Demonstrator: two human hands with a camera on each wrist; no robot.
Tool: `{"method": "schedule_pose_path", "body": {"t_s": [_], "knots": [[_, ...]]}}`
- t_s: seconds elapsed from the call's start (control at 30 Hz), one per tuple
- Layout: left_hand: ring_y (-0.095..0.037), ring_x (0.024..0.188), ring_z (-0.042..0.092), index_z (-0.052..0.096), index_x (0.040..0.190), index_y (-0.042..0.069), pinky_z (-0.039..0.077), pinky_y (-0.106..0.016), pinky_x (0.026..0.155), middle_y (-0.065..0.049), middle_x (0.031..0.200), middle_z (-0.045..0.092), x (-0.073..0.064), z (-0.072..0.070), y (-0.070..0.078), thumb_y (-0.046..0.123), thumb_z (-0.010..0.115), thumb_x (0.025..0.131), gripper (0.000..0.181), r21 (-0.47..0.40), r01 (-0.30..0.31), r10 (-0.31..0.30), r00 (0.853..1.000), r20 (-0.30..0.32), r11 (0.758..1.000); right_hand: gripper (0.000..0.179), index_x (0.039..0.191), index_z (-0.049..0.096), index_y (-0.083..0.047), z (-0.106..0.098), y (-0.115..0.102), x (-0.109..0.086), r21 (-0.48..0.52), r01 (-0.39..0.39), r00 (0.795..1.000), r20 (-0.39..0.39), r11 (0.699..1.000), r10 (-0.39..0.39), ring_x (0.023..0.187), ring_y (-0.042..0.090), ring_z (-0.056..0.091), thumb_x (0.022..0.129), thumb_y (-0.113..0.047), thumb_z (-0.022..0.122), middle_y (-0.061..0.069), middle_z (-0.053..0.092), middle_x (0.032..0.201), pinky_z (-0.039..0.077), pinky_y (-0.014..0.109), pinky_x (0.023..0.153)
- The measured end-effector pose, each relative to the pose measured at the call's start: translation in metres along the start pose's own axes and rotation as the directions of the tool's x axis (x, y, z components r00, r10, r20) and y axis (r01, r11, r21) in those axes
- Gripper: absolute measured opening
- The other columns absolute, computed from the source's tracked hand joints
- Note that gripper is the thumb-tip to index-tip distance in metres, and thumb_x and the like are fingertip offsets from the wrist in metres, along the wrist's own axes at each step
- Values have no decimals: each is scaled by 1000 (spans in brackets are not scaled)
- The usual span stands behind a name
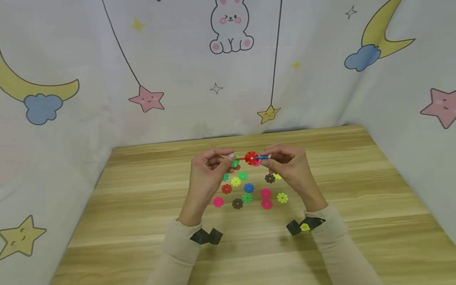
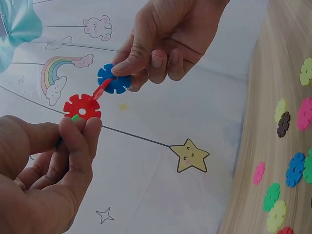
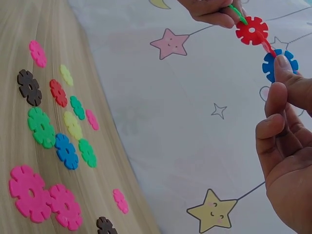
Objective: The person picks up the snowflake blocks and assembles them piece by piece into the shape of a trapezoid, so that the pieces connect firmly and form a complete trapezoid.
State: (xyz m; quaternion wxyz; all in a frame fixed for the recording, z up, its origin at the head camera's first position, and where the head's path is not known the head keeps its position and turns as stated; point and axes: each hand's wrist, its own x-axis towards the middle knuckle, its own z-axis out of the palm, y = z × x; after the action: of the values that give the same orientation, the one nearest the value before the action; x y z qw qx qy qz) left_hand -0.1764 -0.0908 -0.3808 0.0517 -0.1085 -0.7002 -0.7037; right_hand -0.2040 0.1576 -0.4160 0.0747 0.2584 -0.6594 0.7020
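Above the table my two hands hold a short chain of notched plastic snowflake discs between them. My left hand (image 1: 206, 174) pinches the green disc (image 1: 235, 162) at one end. At the other end, my right hand (image 1: 293, 168) grips the blue disc (image 2: 114, 78) between thumb and fingers. Linking these ends are two red discs: one faces the left wrist camera flat, this red disc (image 2: 87, 103) being nearer the left hand, and the other red disc (image 2: 101, 88) shows almost edge-on, slotted toward the blue one. Fingers cover most of the green disc in both wrist views.
Several loose discs lie below the hands on the wooden table (image 1: 139, 206), among them a pink disc (image 1: 218, 202), a brown disc (image 1: 237, 204) and a yellow disc (image 1: 282, 198). A printed white curtain (image 1: 185, 111) stands around the table's back and sides.
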Motion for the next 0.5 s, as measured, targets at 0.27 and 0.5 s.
{"method": "schedule_pose_path", "body": {"t_s": [0.27,0.5], "knots": [[-20,77,82,77,114,-3,68,-29,74,-4,86,81,1,-3,-1,6,76,100,16,-11,9,-10,1000,-21,1000,20,109,73,14,-10,4,2,-27,-70,997,-39,997,69,60,13,60,91,7,80,-7,77,92,56,22,56],[-15,75,81,76,115,-8,68,-28,73,-22,93,81,2,-2,-4,5,75,100,19,0,-2,2,1000,-19,1000,20,113,75,8,-29,9,1,-61,-136,991,-11,989,136,64,12,60,94,5,78,-4,76,92,55,24,56]]}}
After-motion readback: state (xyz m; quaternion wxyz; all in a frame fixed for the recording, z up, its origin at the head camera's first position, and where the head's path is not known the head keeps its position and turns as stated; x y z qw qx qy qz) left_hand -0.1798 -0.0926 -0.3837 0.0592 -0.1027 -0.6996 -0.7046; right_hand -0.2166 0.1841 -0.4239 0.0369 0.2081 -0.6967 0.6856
